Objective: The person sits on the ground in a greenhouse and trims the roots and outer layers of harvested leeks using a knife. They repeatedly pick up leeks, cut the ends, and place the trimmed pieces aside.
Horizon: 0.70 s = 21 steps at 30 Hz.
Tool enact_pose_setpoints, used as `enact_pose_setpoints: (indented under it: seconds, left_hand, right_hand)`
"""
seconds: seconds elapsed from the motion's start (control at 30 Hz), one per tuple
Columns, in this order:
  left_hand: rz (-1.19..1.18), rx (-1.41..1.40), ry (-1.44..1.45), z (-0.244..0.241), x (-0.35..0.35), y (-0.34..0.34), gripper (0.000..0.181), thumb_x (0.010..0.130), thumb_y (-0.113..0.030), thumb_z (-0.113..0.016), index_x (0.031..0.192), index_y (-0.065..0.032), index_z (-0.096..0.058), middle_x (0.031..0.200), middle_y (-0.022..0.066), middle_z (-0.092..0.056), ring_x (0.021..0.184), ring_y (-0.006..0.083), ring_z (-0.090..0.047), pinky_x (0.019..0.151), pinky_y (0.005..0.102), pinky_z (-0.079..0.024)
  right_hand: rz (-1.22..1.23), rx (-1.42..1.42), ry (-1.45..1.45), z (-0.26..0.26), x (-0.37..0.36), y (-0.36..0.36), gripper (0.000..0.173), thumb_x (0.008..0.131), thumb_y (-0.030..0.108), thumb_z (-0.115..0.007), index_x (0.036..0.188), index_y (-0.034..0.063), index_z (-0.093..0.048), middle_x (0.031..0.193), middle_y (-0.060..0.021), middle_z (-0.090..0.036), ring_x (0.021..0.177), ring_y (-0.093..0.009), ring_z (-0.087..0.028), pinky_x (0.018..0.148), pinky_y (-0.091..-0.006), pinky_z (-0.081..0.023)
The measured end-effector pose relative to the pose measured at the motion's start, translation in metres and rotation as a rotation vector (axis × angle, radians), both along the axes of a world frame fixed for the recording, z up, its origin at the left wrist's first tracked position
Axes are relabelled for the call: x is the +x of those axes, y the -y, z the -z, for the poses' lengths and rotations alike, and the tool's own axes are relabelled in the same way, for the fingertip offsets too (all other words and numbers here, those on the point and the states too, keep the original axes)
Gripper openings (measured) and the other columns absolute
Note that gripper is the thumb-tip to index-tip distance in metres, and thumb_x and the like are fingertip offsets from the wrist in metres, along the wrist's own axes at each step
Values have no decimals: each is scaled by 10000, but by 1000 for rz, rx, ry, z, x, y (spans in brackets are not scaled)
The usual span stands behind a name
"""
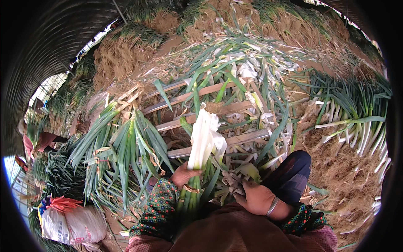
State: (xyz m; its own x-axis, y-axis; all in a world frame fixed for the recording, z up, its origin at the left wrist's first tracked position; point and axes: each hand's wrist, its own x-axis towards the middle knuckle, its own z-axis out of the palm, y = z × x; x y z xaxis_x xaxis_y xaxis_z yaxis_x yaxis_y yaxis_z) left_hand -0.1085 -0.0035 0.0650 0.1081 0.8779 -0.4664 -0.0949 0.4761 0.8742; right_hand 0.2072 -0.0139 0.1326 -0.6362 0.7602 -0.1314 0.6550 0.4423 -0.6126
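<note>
My left hand (185, 175) is closed round a bundle of large green onions (201, 141), white stalks pointing away from me and green leaves running back under my forearm. Loose white outer skin hangs on the bundle's right side. In my right hand (253, 197) is a tool with a wrapped grip (232, 182); a thin part of it points to the bundle's lower right, and its kind cannot be told. Under the bundle lies a slatted wooden rack (217, 91). Green onion leaves (132, 138) drape over the rack's left side.
Peeled leaves and skins (252, 63) are heaped beyond the rack. Rooted green onions (352, 126) lie at the right, and more piles (122, 56) stand behind. A white woven sack (74, 223) with red strands on top sits at lower left. Another person (39, 141) is at the far left.
</note>
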Motion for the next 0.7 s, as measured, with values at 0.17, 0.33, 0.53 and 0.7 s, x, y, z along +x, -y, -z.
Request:
enact_pose_setpoints:
  seconds: [0.17,0.33,0.53,0.7]
  left_hand:
    - [-27,44,-91,-9,-22,29,516,859,-88,-688,1323,-15,-474,1068,50,-638,918,174,-629,806,330,-530]
    - [-18,106,-2,-31,-18,51,603,860,-23,-667,1393,-37,-387,1175,69,-596,957,192,-626,830,340,-531]
    - [73,-38,291,-76,-10,92,617,888,16,-593,1429,-109,-325,1109,138,-600,888,270,-662,748,417,-579]
    - [398,-88,627,-51,-32,125,664,901,-21,-580,1474,-128,-261,1113,219,-626,966,361,-655,818,499,-554]
  right_hand:
    - [-18,76,-149,33,-45,-58,437,868,391,-578,965,-34,-548,827,-256,-636,775,-414,-632,708,-495,-511]
    - [406,98,50,87,-50,-144,639,826,471,-609,1160,-66,-521,1029,-271,-630,942,-437,-607,849,-468,-491]
    - [316,323,-395,56,-63,-140,789,747,359,-764,1336,-48,-432,1133,-182,-634,1014,-327,-615,914,-409,-478]
    - [-112,-807,-957,6,-90,-128,565,763,69,-765,1282,26,-546,1167,-48,-634,1048,-148,-590,933,-320,-474]
